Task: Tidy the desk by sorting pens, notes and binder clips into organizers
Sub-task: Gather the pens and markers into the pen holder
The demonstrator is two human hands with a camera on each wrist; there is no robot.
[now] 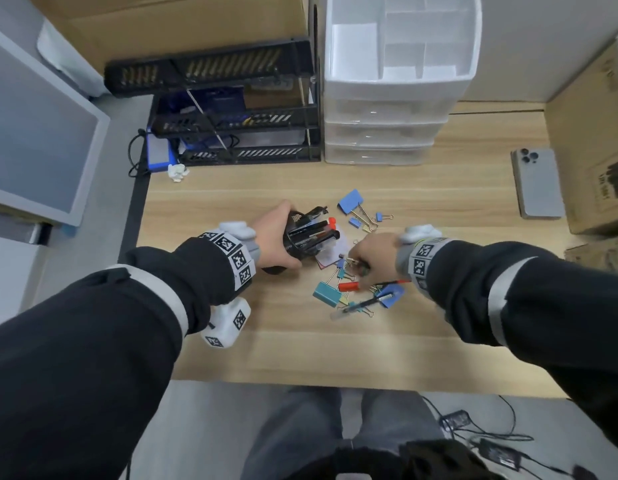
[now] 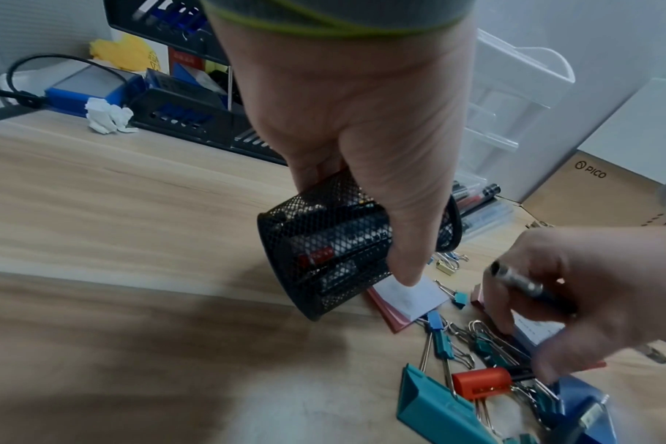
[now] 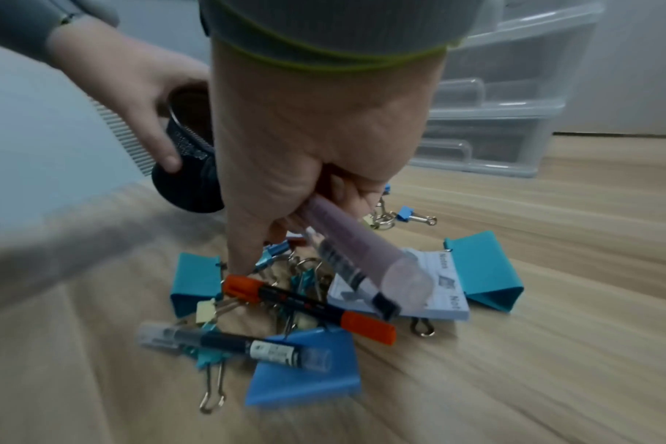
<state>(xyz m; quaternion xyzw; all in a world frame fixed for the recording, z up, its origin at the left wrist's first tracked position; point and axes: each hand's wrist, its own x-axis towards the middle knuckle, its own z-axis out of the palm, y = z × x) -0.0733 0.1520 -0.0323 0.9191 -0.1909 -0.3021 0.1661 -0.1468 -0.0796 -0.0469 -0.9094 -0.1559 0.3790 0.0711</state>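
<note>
My left hand [image 1: 274, 237] grips a black mesh pen cup [image 1: 300, 240], tilted on its side with its mouth toward the right and several pens [image 1: 316, 230] sticking out of it. In the left wrist view the cup [image 2: 335, 246] hangs just above pink and white sticky notes [image 2: 407, 297]. My right hand [image 1: 368, 254] pinches two pens [image 3: 358, 258] over a pile of blue and teal binder clips [image 1: 356, 296]. On that pile lie an orange-capped marker [image 3: 308, 306], a black pen with a clear cap [image 3: 236, 345] and a small notepad [image 3: 434, 288].
A white drawer unit [image 1: 383, 133] with an open compartment tray [image 1: 401, 39] on top stands at the back. Left of it is a black mesh paper rack [image 1: 231, 133]. A phone [image 1: 538, 183] and a cardboard box [image 1: 591, 150] lie to the right, crumpled paper [image 1: 177, 172] to the left.
</note>
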